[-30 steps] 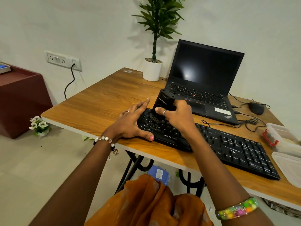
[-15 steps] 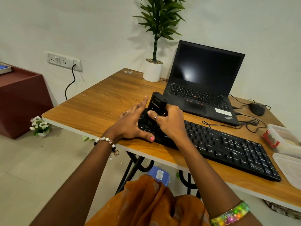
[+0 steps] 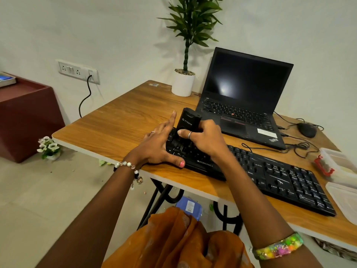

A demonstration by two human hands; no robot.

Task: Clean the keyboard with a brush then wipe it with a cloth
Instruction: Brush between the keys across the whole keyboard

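- In the centre of the frame a person's right hand [image 3: 202, 138] has its grip closed round a black brush [image 3: 188, 120]. The brush stands nearly upright, its working end down on the left end of a black keyboard [image 3: 270, 171].
- The left hand [image 3: 158, 146] lies flat with straight fingers beside that left end, its thumb touching the keyboard's front edge. Its grip is open and it holds nothing.
- The keyboard lies slantwise on the wooden worktop [image 3: 119, 120], running from the centre towards the lower right, close to the worktop's front edge.
- Risk: a hard stroke could push the keyboard towards that front edge, should the bracing left hand slip.
- Risk: the brush body stands near the open laptop [image 3: 247, 97] just behind it. A wide sweep towards the upper right could knock the laptop's front edge.
- Risk: loose cables [image 3: 295, 147] lie between laptop and keyboard at centre right, and could snag the brush as work moves that way.
- Hidden: the bristles and the keys beneath them are covered by the right hand, so contact cannot be confirmed.
- Hidden: no cloth can be made out anywhere in view.
- Cut off: clear plastic containers [image 3: 340, 161] run out of the frame at the right edge, and their contents are hard to make out.
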